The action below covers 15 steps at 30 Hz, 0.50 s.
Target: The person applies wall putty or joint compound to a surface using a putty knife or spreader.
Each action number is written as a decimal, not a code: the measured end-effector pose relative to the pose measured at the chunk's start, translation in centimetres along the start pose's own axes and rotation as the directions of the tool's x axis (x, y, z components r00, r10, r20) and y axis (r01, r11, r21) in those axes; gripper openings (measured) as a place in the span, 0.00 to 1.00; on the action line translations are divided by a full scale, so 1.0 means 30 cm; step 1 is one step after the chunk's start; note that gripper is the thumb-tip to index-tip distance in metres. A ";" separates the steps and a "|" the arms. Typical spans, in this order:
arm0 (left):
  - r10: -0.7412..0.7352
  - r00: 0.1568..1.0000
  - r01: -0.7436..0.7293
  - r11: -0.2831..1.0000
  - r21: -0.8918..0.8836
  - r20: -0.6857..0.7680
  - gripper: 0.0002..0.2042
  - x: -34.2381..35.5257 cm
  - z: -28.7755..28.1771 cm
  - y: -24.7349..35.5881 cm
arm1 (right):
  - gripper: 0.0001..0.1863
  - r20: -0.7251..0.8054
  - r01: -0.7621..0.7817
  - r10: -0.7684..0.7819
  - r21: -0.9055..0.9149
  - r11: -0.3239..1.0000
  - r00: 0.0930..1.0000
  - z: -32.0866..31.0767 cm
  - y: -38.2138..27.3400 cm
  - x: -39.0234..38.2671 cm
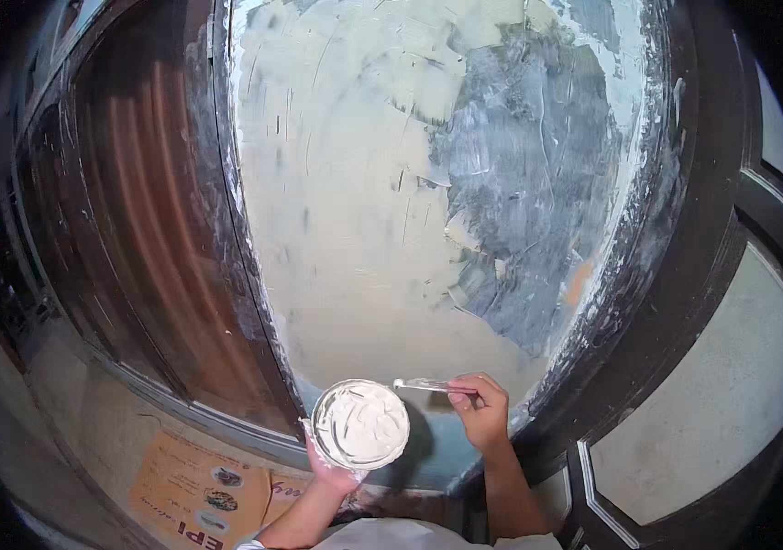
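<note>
My left hand (329, 469) is wrapped under and around a round tub (361, 425) of thick white putty, its surface streaked and ridged. To the right of the tub, my right hand (481, 411) pinches a thin putty knife (424, 384), seen almost edge-on. A dab of white sits on the knife's far end, close to the tub's rim. Ahead of both hands stands a wall panel (346, 229), coated in cream-white over its left and lower parts. A rough grey patch (529, 183) shows on its upper right.
Dark frames smeared with white border the panel. On the left is a brown wooden panel (144, 202); on the right, a dark door with pale inset panels (703, 394). An orange printed sheet (190, 486) lies on the floor at lower left.
</note>
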<state>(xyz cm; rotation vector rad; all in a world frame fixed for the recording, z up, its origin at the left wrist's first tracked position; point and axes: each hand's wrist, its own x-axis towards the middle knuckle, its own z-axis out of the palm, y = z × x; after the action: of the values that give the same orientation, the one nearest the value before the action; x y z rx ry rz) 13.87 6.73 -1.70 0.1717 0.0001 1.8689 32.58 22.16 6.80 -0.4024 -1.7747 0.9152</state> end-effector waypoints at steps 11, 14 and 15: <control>0.006 0.997 0.011 0.972 0.236 -0.072 0.41 0.008 0.001 0.051 | 0.05 -0.061 -0.048 0.058 0.156 0.987 0.996 0.020 0.062 0.000; -0.027 0.999 0.031 0.989 0.143 -0.035 0.38 0.006 -0.003 0.098 | 0.06 -0.116 -0.056 0.089 0.262 0.964 0.989 0.028 0.041 0.026; -0.038 0.999 0.040 0.996 0.082 -0.022 0.39 0.009 0.002 0.115 | 0.06 -0.132 -0.011 0.041 0.215 0.976 0.990 0.024 0.022 0.048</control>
<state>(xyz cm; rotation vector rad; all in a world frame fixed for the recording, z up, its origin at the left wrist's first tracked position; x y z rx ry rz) 10.53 5.94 -1.30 0.2082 0.0937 1.8328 31.25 23.24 7.15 -0.3407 -1.5325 1.0612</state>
